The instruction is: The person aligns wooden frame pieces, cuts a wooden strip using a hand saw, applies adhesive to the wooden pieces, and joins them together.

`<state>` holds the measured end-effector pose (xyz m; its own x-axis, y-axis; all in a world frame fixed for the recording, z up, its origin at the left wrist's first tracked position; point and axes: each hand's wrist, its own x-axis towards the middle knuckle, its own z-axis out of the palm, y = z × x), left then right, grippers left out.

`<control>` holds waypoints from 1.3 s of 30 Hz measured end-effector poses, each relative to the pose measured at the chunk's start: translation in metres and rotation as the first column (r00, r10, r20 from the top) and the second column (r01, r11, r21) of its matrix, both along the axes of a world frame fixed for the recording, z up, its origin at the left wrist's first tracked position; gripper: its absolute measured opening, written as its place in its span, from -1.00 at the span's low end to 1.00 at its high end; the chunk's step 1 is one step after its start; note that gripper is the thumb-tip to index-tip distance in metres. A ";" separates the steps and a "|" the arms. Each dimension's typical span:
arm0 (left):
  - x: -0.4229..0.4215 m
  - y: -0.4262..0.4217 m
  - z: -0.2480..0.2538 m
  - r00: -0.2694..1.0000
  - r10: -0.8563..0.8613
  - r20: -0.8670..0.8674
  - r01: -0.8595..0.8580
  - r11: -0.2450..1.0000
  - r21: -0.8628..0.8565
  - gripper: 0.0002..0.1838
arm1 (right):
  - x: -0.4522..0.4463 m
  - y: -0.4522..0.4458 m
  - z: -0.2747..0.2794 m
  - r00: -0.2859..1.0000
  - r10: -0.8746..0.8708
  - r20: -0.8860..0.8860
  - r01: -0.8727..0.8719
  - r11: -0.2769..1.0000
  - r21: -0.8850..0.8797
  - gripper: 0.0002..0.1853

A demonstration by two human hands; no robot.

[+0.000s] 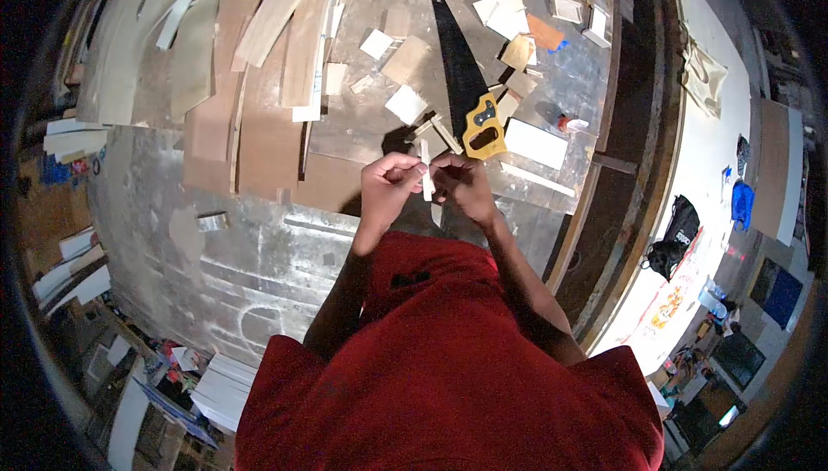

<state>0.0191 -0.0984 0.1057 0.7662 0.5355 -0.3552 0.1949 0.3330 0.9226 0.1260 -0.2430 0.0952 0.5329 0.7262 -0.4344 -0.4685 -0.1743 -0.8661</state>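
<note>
A small pale wood strip (pixel 426 171) stands between my two hands, in front of my red shirt. My left hand (pixel 391 191) pinches it from the left with thumb and fingers. On the other side, the curled fingers of my right hand (pixel 467 188) close against the strip; part of their grip lies in shadow. Another narrow pale piece (pixel 436 214) shows just below the hands; whether it is held, I cannot tell. Just beyond my right hand lies a handsaw (pixel 459 61) with a black blade and yellow handle. Thin wood sticks (pixel 443 132) lie beside its handle.
Long boards (pixel 280 9) lie at the far left of the worktable (pixel 366 126). Wood offcuts (pixel 405 59) and small open boxes (pixel 567 9) are scattered beyond the saw. A white panel (pixel 535 143) lies at right. A black bag (pixel 677 238) rests on the white surface farther right.
</note>
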 end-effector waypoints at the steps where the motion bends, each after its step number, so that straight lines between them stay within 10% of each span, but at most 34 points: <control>1: 0.001 -0.002 0.003 1.000 -0.001 0.001 0.001 1.000 -0.001 -0.87 | 0.002 -0.001 0.008 1.000 -0.008 -0.006 0.008 1.000 0.008 -0.89; 19: 0.001 0.016 0.008 0.978 0.198 -0.065 -0.204 0.971 -0.122 -0.89 | 0.007 -0.018 0.015 0.992 -0.045 -0.115 0.049 0.998 0.035 -0.85; 25: -0.018 0.142 -0.064 0.964 0.253 -0.084 -0.135 0.736 0.664 -0.93 | 0.010 -0.034 0.006 0.986 -0.103 -0.135 0.093 0.993 -0.076 -0.82; 32: 0.004 0.156 -0.048 0.847 0.503 -0.173 -0.067 0.423 0.903 -0.75 | 0.021 -0.055 0.008 0.985 -0.142 -0.094 0.130 0.984 -0.122 -0.89; 36: 0.034 0.052 0.008 0.995 0.007 -0.097 0.039 0.887 0.460 -0.89 | 0.020 -0.059 -0.009 0.981 -0.168 -0.094 0.174 0.983 0.065 -0.96; 39: 0.039 -0.007 -0.003 0.934 -0.350 -0.071 0.352 0.935 0.029 -0.88 | 0.024 -0.060 -0.007 0.991 0.060 0.120 -0.060 0.998 -0.010 -0.92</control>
<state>0.0580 -0.1052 0.1030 0.8845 0.2516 -0.3928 0.3512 0.1949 0.9158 0.1503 -0.3029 0.0879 0.5370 0.7559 -0.3744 -0.3497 -0.2045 -0.9143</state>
